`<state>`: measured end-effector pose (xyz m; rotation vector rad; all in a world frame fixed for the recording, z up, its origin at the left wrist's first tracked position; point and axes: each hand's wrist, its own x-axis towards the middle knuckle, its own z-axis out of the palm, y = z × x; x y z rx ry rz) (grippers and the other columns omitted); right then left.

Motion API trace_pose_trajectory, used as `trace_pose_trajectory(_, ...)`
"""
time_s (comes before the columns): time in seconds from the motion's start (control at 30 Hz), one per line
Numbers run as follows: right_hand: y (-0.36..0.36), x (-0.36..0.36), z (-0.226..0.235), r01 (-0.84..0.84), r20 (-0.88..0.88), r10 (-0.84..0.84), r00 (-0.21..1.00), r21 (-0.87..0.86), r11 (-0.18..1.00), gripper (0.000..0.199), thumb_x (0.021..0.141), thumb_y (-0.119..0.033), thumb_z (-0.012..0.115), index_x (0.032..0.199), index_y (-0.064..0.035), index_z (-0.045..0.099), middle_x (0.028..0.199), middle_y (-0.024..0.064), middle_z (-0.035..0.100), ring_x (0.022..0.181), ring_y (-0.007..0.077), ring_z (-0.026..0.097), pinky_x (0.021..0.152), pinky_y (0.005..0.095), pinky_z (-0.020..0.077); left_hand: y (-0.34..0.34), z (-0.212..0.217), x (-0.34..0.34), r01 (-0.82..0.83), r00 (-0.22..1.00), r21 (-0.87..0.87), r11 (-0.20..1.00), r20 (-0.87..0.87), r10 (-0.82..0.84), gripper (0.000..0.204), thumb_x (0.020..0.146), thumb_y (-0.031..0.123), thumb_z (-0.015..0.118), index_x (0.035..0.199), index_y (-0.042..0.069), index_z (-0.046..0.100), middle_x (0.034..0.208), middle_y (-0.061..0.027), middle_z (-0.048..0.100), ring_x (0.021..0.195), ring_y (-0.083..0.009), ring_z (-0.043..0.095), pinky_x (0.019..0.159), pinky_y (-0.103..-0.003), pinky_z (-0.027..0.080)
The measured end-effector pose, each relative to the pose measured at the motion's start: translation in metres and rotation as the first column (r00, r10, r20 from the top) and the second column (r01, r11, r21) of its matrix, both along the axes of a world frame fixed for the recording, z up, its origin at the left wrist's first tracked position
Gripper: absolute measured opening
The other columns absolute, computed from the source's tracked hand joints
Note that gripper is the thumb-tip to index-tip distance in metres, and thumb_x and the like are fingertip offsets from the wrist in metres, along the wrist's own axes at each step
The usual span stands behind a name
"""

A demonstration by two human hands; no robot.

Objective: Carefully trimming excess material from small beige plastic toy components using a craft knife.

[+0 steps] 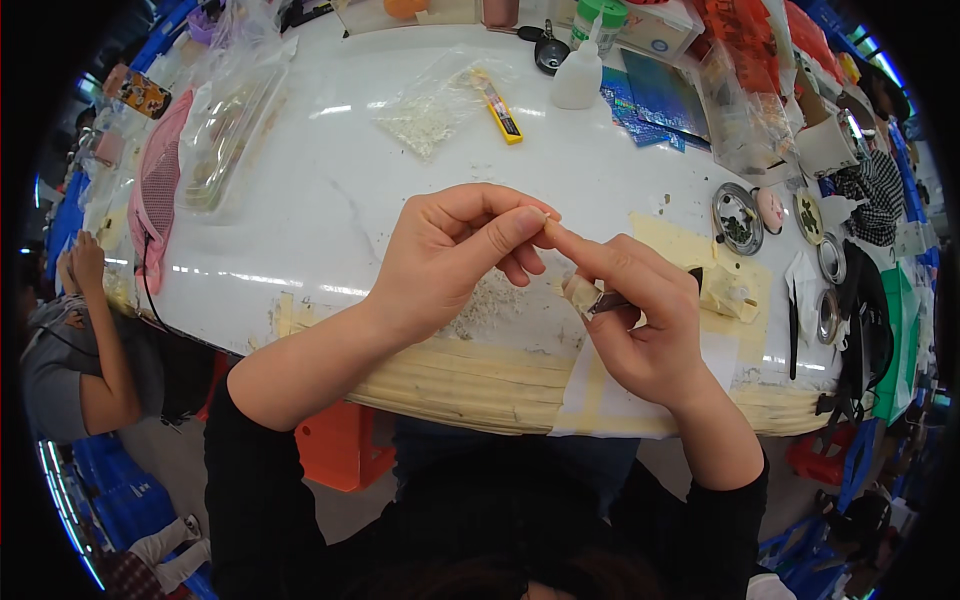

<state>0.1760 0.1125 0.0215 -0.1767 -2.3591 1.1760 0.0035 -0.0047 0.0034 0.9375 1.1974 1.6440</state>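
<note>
My left hand (455,250) is closed in a pinch, thumb against forefinger, on a tiny pale piece (546,216) too small to name. The right forefinger's tip meets it there. In the curled fingers of my right hand (645,310) is a slim metal tool (606,302) with pale tape wrapped round one end; its kind is partly hidden by the fingers. Below the hands a scatter of small white bits (487,305) lies on the white table (330,180).
Farther back are a clear bag of white bits (425,125), a yellow-and-black tube-like item (500,112) and a white squeeze bottle (577,78). Round metal dishes (738,220) stand at right, a pink mesh item (160,180) at left. Another person's hands (82,262) are at far left.
</note>
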Motion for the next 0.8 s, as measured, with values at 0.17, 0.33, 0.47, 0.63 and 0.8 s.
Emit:
trace_pose_trajectory(0.17,0.0001,0.0009,-0.0004,0.007,-0.01,-0.007,1.0,0.0,1.0,0.066,0.067,0.01,0.057,0.13,-0.0098,0.062,0.072,0.0071,0.056,0.059,0.0172,0.058,0.056,0.0285,0.0478,-0.0011,0.0004,0.0038,-0.04,0.988,0.064,0.997,-0.15,0.049,0.02,0.099,0.013,0.056,0.107,-0.003,0.066,0.088,-0.0067,0.068,0.077,-0.0103,0.065,0.064,-0.023,0.054)
trace_pose_trajectory(0.33,-0.0005,0.0001,0.0001,-0.003,-0.014,0.003,1.0,-0.025,1.0,0.064,0.069,0.01,0.056,0.13,-0.0091,0.062,0.073,0.0071,0.057,0.06,0.016,0.059,0.056,0.0275,0.0484,-0.0037,-0.0009,0.0054,-0.087,0.939,0.132,0.987,-0.321,0.126,0.017,0.098,0.006,0.056,0.108,-0.003,0.066,0.092,-0.008,0.067,0.079,-0.0108,0.065,0.066,-0.023,0.055)
trace_pose_trajectory(0.47,-0.0002,0.0004,0.0002,-0.003,-0.027,0.002,1.0,-0.039,0.999,0.064,0.069,0.011,0.055,0.13,-0.0077,0.062,0.076,0.0077,0.058,0.063,0.0149,0.06,0.058,0.0259,0.05,-0.003,-0.0029,0.0053,-0.08,0.9,0.199,0.977,-0.407,0.156,0.016,0.097,0.002,0.057,0.109,-0.004,0.065,0.1,-0.0098,0.066,0.082,-0.0112,0.065,0.068,-0.023,0.056)
trace_pose_trajectory(0.63,0.0011,0.0011,0.0018,-0.011,-0.017,0.01,1.0,-0.04,0.999,0.063,0.069,0.011,0.054,0.129,-0.0068,0.062,0.078,0.008,0.059,0.065,0.0143,0.061,0.059,0.0254,0.0512,-0.0033,-0.0028,0.0025,-0.068,0.889,0.165,0.984,-0.438,0.135,0.017,0.096,0.001,0.057,0.11,-0.004,0.065,0.102,-0.0099,0.066,0.083,-0.0109,0.066,0.071,-0.023,0.057)
trace_pose_trajectory(0.8,0.0014,0.0016,0.0026,-0.005,-0.027,0.004,1.0,-0.036,0.999,0.061,0.069,0.011,0.054,0.127,-0.0068,0.064,0.077,0.0075,0.059,0.064,0.014,0.061,0.059,0.026,0.052,-0.0027,-0.0005,0.0044,-0.056,0.932,0.127,0.99,-0.35,0.098,0.015,0.097,0.001,0.056,0.109,-0.004,0.064,0.098,-0.0079,0.066,0.084,-0.0103,0.065,0.072,-0.023,0.056)
